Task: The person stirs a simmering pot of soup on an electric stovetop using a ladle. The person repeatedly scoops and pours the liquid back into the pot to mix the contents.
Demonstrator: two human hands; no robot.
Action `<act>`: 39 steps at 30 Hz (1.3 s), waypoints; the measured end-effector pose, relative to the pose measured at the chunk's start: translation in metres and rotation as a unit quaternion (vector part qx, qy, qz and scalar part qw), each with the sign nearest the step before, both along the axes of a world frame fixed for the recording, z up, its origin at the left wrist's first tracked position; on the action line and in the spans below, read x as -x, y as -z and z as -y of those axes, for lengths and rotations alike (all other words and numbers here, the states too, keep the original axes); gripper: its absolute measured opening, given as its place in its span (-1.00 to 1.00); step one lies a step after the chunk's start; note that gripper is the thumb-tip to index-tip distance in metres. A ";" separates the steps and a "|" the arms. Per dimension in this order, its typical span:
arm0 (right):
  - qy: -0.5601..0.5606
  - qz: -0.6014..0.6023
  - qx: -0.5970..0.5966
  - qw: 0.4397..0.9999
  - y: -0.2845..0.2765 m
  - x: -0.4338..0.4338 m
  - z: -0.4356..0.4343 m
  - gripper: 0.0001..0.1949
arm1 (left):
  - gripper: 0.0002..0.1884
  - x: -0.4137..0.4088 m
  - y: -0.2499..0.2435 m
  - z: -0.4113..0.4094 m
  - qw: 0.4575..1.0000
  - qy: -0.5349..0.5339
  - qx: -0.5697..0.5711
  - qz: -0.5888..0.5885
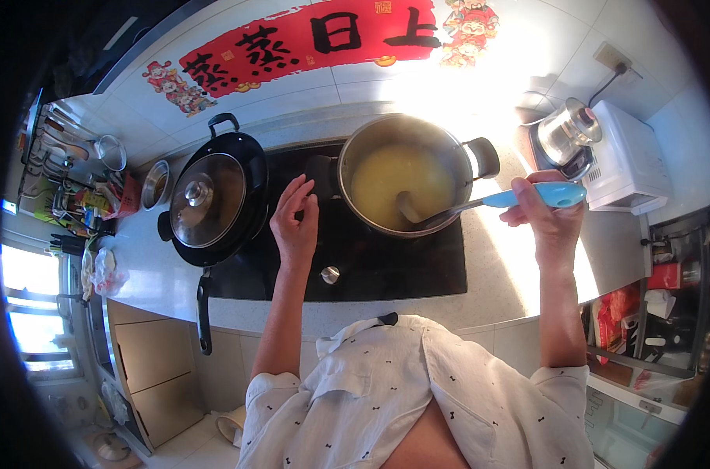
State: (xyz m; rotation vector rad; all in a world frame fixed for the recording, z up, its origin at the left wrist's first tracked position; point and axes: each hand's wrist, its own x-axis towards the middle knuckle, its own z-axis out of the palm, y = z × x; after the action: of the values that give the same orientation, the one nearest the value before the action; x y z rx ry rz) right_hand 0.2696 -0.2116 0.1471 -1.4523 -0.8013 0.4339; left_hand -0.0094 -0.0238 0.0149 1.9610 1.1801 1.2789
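A deep metal pot with two dark side handles stands on the black cooktop, holding a yellowish liquid. My right hand grips the light-blue handle of a ladle; its bowl is partly under the liquid near the pot's front wall. Fingers slightly apart, my left hand holds nothing and hovers over the cooktop, close to the pot's left handle. To its left sits a black pan under a glass lid with a metal knob.
Right of the pot are a glass kettle on its base and a white appliance. A metal bowl, a red basket and hanging utensils are at the left. The pan's long handle juts past the counter's front edge.
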 end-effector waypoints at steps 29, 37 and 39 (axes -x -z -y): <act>-0.199 -0.094 -0.017 0.975 0.064 0.014 -0.006 -0.71 | -0.74 -0.001 0.002 0.000 1.000 0.007 0.001 0.011; -0.119 -0.244 0.044 0.961 0.072 0.008 0.001 -0.68 | -0.74 -0.001 0.002 0.000 1.000 -0.001 -0.007 0.006; -0.127 -0.268 0.037 0.954 0.070 0.007 0.001 -0.69 | -0.75 0.000 0.001 0.000 1.000 -0.001 -0.004 0.007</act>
State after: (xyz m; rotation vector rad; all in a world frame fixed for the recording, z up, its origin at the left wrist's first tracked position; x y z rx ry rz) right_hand 0.2628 -0.2131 0.0767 -1.2160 -0.5317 1.0141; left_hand -0.0089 -0.0236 0.0137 1.9556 1.1716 1.2978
